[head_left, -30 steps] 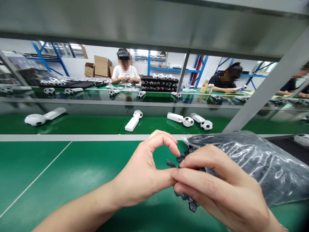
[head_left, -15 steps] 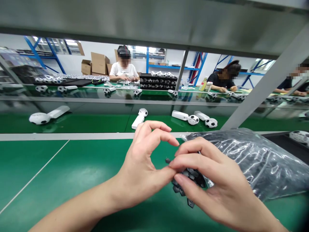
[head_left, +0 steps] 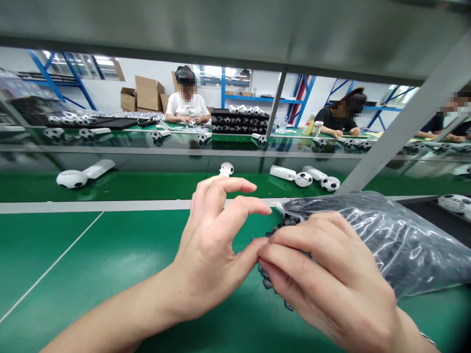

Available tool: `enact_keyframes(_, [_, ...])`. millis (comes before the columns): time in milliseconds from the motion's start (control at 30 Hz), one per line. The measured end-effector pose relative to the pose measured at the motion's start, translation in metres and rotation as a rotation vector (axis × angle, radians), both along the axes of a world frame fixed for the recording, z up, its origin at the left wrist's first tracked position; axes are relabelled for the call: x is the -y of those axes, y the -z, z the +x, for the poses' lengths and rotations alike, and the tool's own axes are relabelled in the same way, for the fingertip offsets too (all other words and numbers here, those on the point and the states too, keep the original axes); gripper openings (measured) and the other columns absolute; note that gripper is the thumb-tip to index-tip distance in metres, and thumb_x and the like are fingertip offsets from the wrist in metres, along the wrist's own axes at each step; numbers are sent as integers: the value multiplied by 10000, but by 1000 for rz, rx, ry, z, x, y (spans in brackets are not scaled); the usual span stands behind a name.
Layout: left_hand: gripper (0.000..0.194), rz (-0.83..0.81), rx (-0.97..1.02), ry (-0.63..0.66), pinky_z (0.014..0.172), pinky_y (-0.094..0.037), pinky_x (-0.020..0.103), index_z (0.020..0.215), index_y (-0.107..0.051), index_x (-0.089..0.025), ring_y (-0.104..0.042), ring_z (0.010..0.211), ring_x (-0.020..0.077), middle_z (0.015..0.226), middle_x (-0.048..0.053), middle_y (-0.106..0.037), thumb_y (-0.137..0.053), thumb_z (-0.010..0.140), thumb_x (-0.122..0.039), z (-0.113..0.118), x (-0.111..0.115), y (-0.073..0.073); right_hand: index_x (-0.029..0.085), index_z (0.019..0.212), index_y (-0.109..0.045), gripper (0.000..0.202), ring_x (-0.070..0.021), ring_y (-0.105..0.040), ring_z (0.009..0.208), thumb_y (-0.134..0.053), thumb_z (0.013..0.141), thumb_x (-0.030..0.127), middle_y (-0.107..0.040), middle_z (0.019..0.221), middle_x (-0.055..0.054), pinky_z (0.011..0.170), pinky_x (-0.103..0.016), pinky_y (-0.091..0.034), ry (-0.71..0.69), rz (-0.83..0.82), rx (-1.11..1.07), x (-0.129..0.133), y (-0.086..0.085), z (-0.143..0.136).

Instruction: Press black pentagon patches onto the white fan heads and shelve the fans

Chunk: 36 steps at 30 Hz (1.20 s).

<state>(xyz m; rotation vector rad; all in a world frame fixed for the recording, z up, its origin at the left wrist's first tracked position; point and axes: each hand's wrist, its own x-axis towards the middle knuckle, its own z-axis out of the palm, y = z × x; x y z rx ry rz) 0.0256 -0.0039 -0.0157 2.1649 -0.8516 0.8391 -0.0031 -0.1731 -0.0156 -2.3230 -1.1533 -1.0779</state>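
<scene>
"On the green worktop (head_left: 73,264), near side: which containers?"

"One clear plastic bag (head_left: 397,240), bulging, at the right; dark contents, single pieces not distinct. Beside it, one black tray (head_left: 417,207), partly hidden, with a white ball-shaped part (head_left: 454,202) in it."

"Loose stock?"

"Small dark pieces (head_left: 267,283), some five-sided, on the worktop near the bag's left end, partly covered by the right hand (head_left: 331,274)."

"State of the hands?"

"Left hand (head_left: 209,240): index and middle fingers curved, spread well away from the thumb. Right hand: thumb and fingertips brought together, touching the tip of the left thumb. Whether a piece is pinched there, cannot tell; the fingers hide it."

"Containers at the far side?"

"Stacked black trays (head_left: 215,128), holding black-and-white balls, with further ball-headed items on top. Two brown cardboard boxes (head_left: 147,93), contents not visible. A co-worker (head_left: 187,105) in a white top sits between boxes and trays."

"Between the two sides?"

"White-handled items with football-patterned heads (head_left: 71,179), lying on the green belt (head_left: 165,189)."
</scene>
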Motion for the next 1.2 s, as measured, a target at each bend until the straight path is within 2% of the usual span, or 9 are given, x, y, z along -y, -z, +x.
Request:
enact_keyframes(267, [355,-47,-10,57,937,-351,387,982,-503,-239,-394,1087,219,1121,47,-456,-602,688,-66,-6,2,1,120,746,-585,68,-148,-475,623,-563,737,56,-572,760,-49,600,-333,-353,-27,-14,-12,-1,-1,-4])
enact_keyframes(833, [436,-128,-69,101,933,-365,380,1038,-463,-242,-404,1096,224,1141,50,-429,-595,671,-46,-6,4,1,145,720,-533,127,-167,-505,699,-585,709,29,-572,852,-39,661,-357,-390,-83,28,-86,2,4,-5])
enact_keyframes(1200, [424,-236,-211,166,950,-359,360,996,-491,-248,-413,1100,221,1117,39,-468,-676,643,-104,0,3,0,195,870,-562,158,-146,-534,689,-567,768,74,-575,810,8,671,-326,-391,-68,-14,-134,3,-7,-3])
